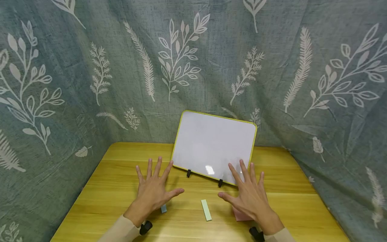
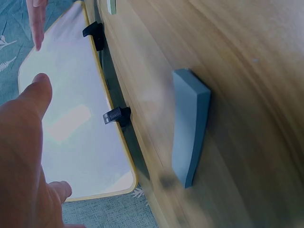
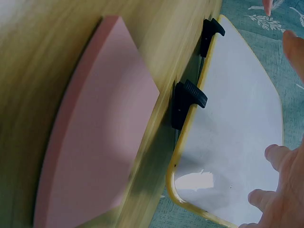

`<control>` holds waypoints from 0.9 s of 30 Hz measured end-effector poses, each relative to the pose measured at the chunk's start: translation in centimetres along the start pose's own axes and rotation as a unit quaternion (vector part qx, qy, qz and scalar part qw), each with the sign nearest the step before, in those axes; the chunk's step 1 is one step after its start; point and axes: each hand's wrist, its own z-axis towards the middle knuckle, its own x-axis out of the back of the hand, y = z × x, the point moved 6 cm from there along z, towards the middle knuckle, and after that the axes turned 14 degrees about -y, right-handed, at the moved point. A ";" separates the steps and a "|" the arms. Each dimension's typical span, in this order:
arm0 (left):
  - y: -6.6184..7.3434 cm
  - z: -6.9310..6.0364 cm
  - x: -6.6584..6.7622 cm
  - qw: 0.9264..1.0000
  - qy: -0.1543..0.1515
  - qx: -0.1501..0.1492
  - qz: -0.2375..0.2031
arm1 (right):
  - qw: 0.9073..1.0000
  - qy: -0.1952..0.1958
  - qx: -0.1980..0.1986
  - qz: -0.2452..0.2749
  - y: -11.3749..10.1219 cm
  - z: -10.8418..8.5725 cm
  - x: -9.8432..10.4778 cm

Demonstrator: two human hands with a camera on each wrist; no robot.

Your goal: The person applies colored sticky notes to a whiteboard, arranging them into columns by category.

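My left hand (image 1: 153, 190) is held over the table with its fingers spread, holding nothing. Partly under it lies a narrow blue pad of sticky notes (image 2: 187, 123), mostly hidden in the head view. Fingers spread as well, my right hand (image 1: 251, 195) holds nothing and overlaps the lower right of a whiteboard (image 1: 214, 144). Below that hand is a larger pink pad of sticky notes (image 3: 102, 128), partly covered in the head view. Between the hands, a narrow pale green pad (image 1: 206, 210) lies flat on the wood.
The yellow-framed whiteboard leans back, held at its lower edge by two black clips (image 1: 188, 173) of a stand. The wooden table (image 1: 121, 168) ends at a green leaf-patterned curtain (image 1: 136, 67) at the back and sides. Dark straps (image 1: 146, 228) sit at the wrists.
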 end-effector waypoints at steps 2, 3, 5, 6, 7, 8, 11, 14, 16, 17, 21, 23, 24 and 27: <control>0.0 0.0 0.0 1.000 0.005 -0.001 0.002 | 1.000 0.000 0.001 0.000 -0.1 0.0 0.0; 0.0 0.0 0.0 1.000 0.007 -0.002 0.003 | 1.000 0.000 0.001 -0.001 -0.1 0.0 0.0; 0.0 -0.1 -0.2 1.000 0.011 -0.003 0.005 | 1.000 0.000 0.000 0.000 -0.1 -0.1 -0.1; 0.0 -0.1 -0.2 1.000 0.014 -0.004 0.007 | 1.000 0.000 0.000 0.000 -0.2 -0.2 -0.1; 0.0 -0.2 -0.4 1.000 0.016 -0.005 0.007 | 1.000 0.000 -0.001 0.000 -0.2 -0.2 -0.2; 0.1 -0.2 -0.5 1.000 0.015 -0.005 0.007 | 1.000 0.001 -0.001 0.000 -0.2 -0.3 -0.2; 0.1 -0.3 -0.7 1.000 0.014 -0.005 0.005 | 1.000 0.006 0.003 -0.001 -0.4 -0.3 -0.3; 0.2 -0.3 -0.8 1.000 0.020 -0.007 0.001 | 1.000 0.015 0.014 -0.002 -0.7 -0.3 0.0; 0.3 -0.1 -0.6 1.000 0.028 -0.012 -0.004 | 0.999 0.025 0.024 -0.003 -0.8 -0.1 0.2; 0.4 -0.1 -0.6 1.000 0.028 -0.013 -0.005 | 0.999 0.030 0.029 -0.002 -0.9 -0.1 0.4; 0.3 0.3 -0.3 1.000 0.026 -0.013 -0.001 | 0.996 0.062 0.057 -0.008 -1.4 0.1 0.8; 0.2 0.4 -0.4 1.000 0.024 -0.011 0.003 | 0.994 0.079 0.073 -0.015 -1.6 0.2 0.9; 0.2 0.4 -0.4 1.000 0.023 -0.012 0.004 | 0.993 0.086 0.079 -0.019 -1.8 0.2 0.9; 0.3 0.6 -0.4 0.999 0.026 -0.019 -0.004 | 0.991 0.097 0.091 -0.025 -2.0 0.3 0.8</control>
